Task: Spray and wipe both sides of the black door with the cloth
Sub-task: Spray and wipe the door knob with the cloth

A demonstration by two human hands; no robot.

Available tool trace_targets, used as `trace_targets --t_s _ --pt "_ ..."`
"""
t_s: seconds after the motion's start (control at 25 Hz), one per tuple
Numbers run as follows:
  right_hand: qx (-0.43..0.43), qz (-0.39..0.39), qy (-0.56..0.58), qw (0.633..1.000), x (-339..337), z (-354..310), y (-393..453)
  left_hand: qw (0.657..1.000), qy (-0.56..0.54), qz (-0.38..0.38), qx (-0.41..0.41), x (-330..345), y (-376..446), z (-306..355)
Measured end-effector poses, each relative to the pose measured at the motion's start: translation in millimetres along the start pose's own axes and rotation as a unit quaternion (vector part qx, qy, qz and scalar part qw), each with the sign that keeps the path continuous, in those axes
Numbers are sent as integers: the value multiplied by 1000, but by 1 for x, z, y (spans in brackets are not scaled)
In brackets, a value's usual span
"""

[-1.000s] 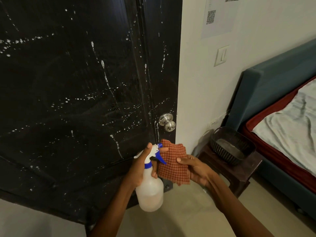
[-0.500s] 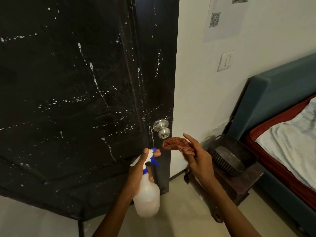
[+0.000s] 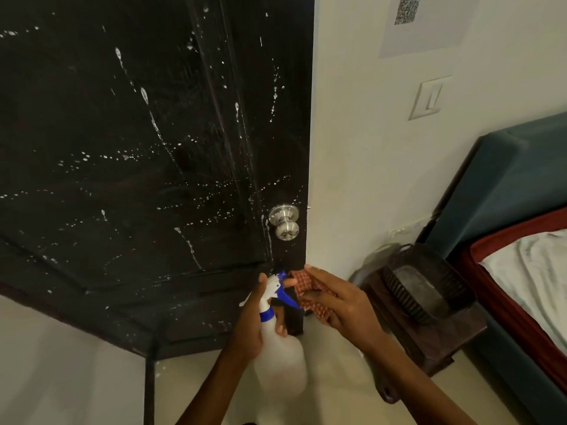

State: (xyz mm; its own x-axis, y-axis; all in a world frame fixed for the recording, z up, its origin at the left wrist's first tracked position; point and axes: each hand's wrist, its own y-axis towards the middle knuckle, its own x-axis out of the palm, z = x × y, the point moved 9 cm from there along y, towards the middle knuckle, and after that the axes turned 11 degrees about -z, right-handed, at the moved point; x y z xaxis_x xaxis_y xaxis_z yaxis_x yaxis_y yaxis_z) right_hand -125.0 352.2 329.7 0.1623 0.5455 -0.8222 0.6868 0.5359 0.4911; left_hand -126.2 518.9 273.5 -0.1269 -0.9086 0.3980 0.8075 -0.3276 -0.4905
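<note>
Facing us and filling most of the view is the black door (image 3: 129,154), speckled and streaked with white droplets that run down toward its lower panels, so we judge the spraying of this side done and the wiping not yet begun. To its right runs the pale wall (image 3: 362,133), carrying a printed sheet (image 3: 426,23) and a light switch (image 3: 428,98). Further right is a bed (image 3: 527,265) with a teal headboard, and between bed and door a dark wooden stool (image 3: 429,338) bears a black basket (image 3: 426,292).

Low on the door's free edge sits the steel knob (image 3: 283,223), wet streaks just beside it. Below it we hold the spray bottle (image 3: 280,363) upright in our left hand (image 3: 251,326), fingers wrapped round the neck and one reaching over the blue trigger, nozzle toward the door; that grip keeps the bottle ready for another burst. Our right hand (image 3: 340,305) grips the red checked cloth (image 3: 310,294), bunched between fingers and thumb just beside the nozzle, close to the door's edge under the knob. We judge the cloth is being gathered into a pad so it can press flat against the wet panel. Running drips are the risk: wiping should start high, before they reach the floor (image 3: 76,378).
</note>
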Motion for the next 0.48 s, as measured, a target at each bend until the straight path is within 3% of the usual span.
trace_targets --t_s 0.16,0.28,0.36,0.4,0.44,0.48 --pt "54 1 92 994 -7 23 6 999 13 47 1 -34 -1 -29" --pt "73 -39 128 988 -7 36 14 999 13 46 -3 -11 -15 -7" --pt "82 -63 229 968 4 46 16 998 -1 55 6 -13 -13 -6" --pt "124 -64 314 939 16 56 14 999 5 52 11 -14 -13 -3" --pt "209 -51 407 888 30 70 7 999 8 37 22 -12 -11 2" --pt "322 -34 486 812 47 85 -6 999 20 25 41 -12 -6 8"
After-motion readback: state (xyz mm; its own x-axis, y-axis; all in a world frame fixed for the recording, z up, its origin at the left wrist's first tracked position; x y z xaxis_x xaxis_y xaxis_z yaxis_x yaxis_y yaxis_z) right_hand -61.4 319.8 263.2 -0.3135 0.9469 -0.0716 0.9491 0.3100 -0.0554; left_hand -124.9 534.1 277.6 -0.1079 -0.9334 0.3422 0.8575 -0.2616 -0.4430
